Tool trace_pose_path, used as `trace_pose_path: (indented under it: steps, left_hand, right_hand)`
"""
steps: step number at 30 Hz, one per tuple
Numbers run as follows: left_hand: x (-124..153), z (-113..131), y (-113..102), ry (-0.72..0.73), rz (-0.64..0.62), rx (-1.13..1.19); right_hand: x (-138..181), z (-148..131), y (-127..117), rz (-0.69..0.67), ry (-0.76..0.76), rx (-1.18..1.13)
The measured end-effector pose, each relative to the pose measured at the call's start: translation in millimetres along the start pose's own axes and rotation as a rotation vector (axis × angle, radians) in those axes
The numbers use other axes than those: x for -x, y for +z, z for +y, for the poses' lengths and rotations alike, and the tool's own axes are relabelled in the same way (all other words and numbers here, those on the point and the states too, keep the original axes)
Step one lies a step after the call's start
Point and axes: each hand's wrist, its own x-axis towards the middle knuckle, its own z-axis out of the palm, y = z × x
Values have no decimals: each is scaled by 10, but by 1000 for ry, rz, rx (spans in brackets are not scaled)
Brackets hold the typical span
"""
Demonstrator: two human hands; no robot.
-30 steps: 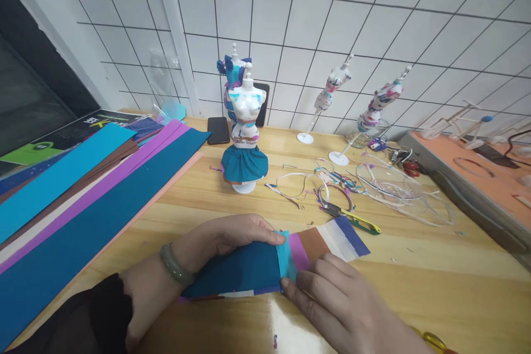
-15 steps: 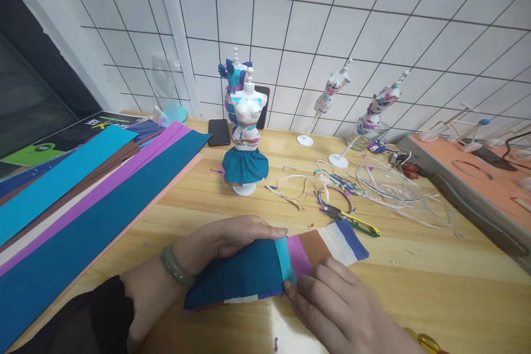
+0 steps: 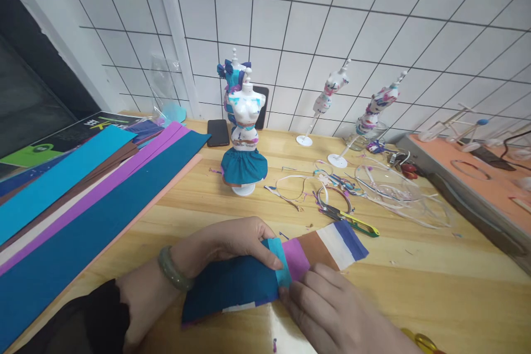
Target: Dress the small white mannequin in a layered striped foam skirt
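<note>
A strip of fabric-like material [image 3: 232,282], folded or layered, lies low over the table, with bands of dark teal, light blue, purple, brown, cream and dark blue. My left hand [image 3: 236,240], a bangle on its wrist, grips the upper edge; its thumb presses flat on the light blue band, while the other fingers are mostly hidden behind. Fingers curled, my right hand [image 3: 327,304] pinches the lower edge where light blue meets teal. Beyond the hands stands a small dress form [image 3: 248,113] wearing a gathered teal skirt [image 3: 244,166].
Long coloured strips [image 3: 124,193] cover the table's left side. Behind the skirted form are a phone [image 3: 218,133] and another dressed form [image 3: 232,74]. Two bare forms stand farther right. A yellow-green cutter [image 3: 352,218], headband-like hoops and scraps lie right of centre. Orange shelf [image 3: 485,177] at far right.
My left thumb has moved down from the top edge onto the light blue band, baring that band's upper end. My right hand has shifted slightly left along the lower edge.
</note>
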Motion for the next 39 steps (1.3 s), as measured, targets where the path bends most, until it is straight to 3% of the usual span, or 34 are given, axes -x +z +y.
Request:
trace_pose_path:
  steps: [12,23,26,29,33,36,39]
  left_hand:
    - [12,61,-8,131,45,-116]
    - [-28,-22,-39,92,23,-131]
    - [-23,-8,-47,109,-19,-111]
    - [-17,7,-62,85,-99,-71]
    - [-18,10,-92,53,-169,-106]
    - [-13,8,-102,36,-208,-113]
    - [13,12,-91,26,-206,-105]
  right_hand:
    - [21,-15,36,22,54,-8]
    - [8,-39,53,-37,102,-97]
    - [-16,-34,37,-57,87,-152]
    - [-30,58,-2,36,72,-242]
    - [26,330,-11,144,241,-281]
    - [113,542,14,13,437,-218]
    - [189,666,14,-130,526,-205]
